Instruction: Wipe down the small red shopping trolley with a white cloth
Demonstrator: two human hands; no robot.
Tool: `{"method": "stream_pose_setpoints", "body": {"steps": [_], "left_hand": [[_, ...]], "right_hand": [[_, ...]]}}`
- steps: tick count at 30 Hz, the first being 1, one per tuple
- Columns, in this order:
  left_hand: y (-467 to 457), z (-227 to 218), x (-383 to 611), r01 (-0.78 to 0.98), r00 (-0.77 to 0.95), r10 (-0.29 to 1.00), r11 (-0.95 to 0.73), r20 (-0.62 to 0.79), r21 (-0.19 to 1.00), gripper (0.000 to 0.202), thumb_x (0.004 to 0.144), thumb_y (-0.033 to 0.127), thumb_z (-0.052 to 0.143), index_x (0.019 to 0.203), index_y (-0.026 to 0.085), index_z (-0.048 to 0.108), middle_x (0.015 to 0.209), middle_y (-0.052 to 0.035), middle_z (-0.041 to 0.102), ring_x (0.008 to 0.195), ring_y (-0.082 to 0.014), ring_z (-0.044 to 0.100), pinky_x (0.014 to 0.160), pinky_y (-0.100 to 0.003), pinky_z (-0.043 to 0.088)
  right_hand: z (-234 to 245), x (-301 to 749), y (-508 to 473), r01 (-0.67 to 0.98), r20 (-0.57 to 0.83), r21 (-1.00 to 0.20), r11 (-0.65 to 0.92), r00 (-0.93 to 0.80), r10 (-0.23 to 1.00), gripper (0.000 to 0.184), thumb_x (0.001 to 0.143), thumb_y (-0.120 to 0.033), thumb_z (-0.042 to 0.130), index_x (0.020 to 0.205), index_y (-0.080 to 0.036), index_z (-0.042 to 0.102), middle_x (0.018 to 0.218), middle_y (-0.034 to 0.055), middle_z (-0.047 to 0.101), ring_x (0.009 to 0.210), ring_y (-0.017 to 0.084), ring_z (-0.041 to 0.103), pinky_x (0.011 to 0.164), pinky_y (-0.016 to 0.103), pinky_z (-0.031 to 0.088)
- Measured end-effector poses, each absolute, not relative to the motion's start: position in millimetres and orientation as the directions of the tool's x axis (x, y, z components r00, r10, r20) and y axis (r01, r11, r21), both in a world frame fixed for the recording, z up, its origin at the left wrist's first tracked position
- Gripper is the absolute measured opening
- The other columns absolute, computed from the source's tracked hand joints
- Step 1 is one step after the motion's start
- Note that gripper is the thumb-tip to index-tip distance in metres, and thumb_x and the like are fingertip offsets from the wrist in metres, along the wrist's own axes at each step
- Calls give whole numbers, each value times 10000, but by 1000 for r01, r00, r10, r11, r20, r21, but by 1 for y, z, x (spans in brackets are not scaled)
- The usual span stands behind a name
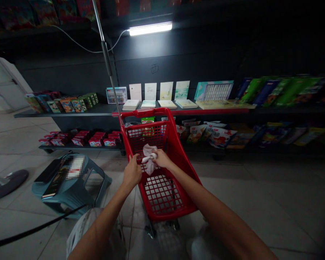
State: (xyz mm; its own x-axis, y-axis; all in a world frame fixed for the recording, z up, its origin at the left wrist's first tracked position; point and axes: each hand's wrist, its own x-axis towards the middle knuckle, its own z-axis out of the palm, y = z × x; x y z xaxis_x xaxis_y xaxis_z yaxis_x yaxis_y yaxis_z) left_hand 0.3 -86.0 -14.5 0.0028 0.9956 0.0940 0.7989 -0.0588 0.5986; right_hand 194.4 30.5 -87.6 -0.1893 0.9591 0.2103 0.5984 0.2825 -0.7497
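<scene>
In front of me stands a small red shopping cart with a grid basket and a handle at its far end. My right hand reaches into the basket, closed on a crumpled whitish cloth that hangs beside the grid wall. On the cart's left rim rests my left hand, its fingers curled over the red edge. The undersides of both hands' fingers are partly hidden.
A blue-grey plastic stool with phones on top stands at left. Behind the cart, a dark shelf holds books, boxes and snack bags. A metal pole rises behind the handle, and a black strap crosses lower left.
</scene>
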Motion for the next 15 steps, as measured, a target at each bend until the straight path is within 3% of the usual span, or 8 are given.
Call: {"method": "stream_pose_setpoints", "body": {"steps": [3, 8, 12, 15], "left_hand": [[-87, -15, -1, 805, 16, 996, -67, 92, 590, 607, 900, 79, 397, 1498, 169, 458, 1538, -172, 535, 1315, -270, 636, 1120, -381, 472], [-91, -14, -2, 811, 26, 995, -75, 93, 581, 586, 906, 73, 384, 1479, 160, 465, 1552, -181, 519, 1304, -279, 640, 1118, -394, 471], [-96, -13, -2, 812, 37, 995, -84, 94, 577, 571, 899, 67, 382, 1453, 164, 480, 1522, -177, 542, 1252, -269, 667, 1087, -381, 486], [-101, -13, -2, 804, 57, 992, -112, 111, 585, 540, 890, 69, 397, 1405, 182, 511, 1430, -158, 610, 1195, -271, 688, 1061, -385, 498]], "right_hand": [[-63, 184, 38, 630, 395, -712, 311, -8, 919, 424, 743, -85, 696, 1160, -141, 742, 1248, 132, 651, 1172, 247, 628, 1106, 365, 465], [-12, 144, 55, 569, 632, -680, 462, 134, 764, 381, 844, -106, 629, 1212, -179, 691, 1229, 117, 642, 1186, 253, 604, 1084, 367, 475], [-8, 105, 64, 654, 611, -631, 418, 88, 786, 317, 929, -155, 591, 1228, -217, 677, 1273, 92, 650, 1227, 242, 589, 1065, 339, 471], [-39, 87, 60, 753, 421, -604, 261, 24, 907, 341, 972, -171, 535, 1284, -215, 667, 1354, 104, 646, 1220, 236, 621, 1014, 311, 487]]}}
